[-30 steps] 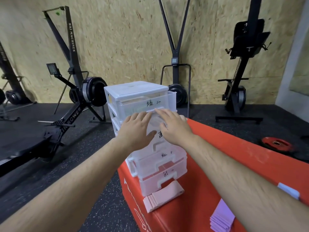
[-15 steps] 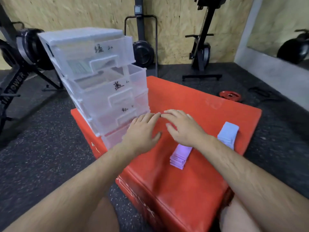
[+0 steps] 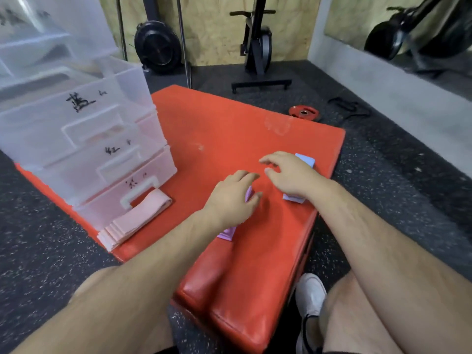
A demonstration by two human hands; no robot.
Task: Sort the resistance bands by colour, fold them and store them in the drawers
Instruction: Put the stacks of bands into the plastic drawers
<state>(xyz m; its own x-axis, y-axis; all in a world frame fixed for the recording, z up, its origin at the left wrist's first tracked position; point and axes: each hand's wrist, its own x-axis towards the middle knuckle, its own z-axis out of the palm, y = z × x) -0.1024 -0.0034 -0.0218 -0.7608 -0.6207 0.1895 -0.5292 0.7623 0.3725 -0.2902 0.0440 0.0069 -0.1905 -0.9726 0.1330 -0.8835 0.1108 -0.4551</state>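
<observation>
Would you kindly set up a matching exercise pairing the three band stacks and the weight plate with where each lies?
1 pink bands
2 purple bands
3 light blue bands
4 red weight plate

a under the right hand
b on the floor
c before the bottom drawer
d under the left hand

Pairs: 1-c, 2-d, 3-a, 4-b.

A chipboard wall (image 3: 212,34) backs a speckled black floor (image 3: 388,190) bearing a red weight plate (image 3: 304,113).

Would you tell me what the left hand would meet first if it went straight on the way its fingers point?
Probably the right hand, whose fingers lie just ahead; relative height is unclear.
</observation>
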